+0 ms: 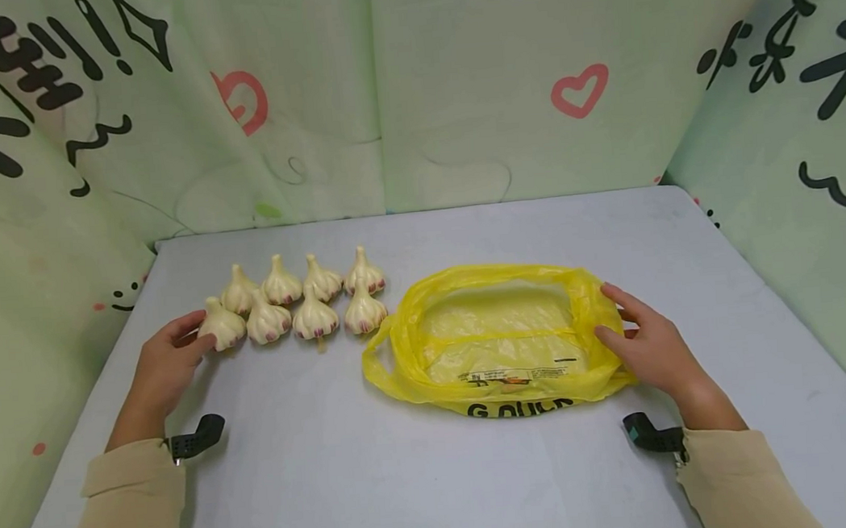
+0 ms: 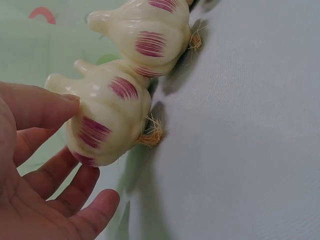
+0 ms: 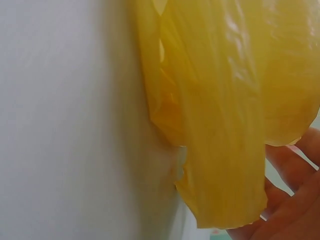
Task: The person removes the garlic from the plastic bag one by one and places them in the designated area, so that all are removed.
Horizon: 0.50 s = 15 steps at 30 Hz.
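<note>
Several white garlic bulbs [image 1: 315,317] with purple streaks and dry root tufts stand in two rows at the left of the table. My left hand [image 1: 170,360] holds the leftmost front garlic bulb [image 2: 107,117] between thumb and fingers, its neck pointing up. To the right of the rows lies a yellow plastic bag [image 1: 503,384], its mouth spread wide and its inner bottom showing. At the bag's right rim, my right hand [image 1: 653,343] grips the plastic with thumb and fingers. In the right wrist view, a loose handle [image 3: 225,190] of the bag covers part of that hand.
A white cloth covers the table [image 1: 408,491]. Pale green printed curtains [image 1: 471,91] stand along its back and both sides. The bag's left handle loop [image 1: 378,368] lies close to the nearest front bulb.
</note>
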Motion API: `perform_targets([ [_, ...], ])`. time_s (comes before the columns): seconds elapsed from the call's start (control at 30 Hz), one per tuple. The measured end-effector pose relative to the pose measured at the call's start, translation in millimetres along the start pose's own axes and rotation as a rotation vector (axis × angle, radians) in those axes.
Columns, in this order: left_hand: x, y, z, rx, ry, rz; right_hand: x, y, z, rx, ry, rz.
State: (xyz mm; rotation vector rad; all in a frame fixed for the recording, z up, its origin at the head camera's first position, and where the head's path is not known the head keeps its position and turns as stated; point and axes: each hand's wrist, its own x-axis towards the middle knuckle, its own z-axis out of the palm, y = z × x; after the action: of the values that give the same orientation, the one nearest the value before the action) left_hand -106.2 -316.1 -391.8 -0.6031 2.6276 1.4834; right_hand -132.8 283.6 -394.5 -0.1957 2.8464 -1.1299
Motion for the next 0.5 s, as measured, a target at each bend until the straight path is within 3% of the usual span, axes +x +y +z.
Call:
perform_targets([
  [0.5, 1.7, -1.4, -0.5, 0.038, -0.023, 0.038, -0.9, 2.2, -1.6, 0.034, 0.013, -0.027],
])
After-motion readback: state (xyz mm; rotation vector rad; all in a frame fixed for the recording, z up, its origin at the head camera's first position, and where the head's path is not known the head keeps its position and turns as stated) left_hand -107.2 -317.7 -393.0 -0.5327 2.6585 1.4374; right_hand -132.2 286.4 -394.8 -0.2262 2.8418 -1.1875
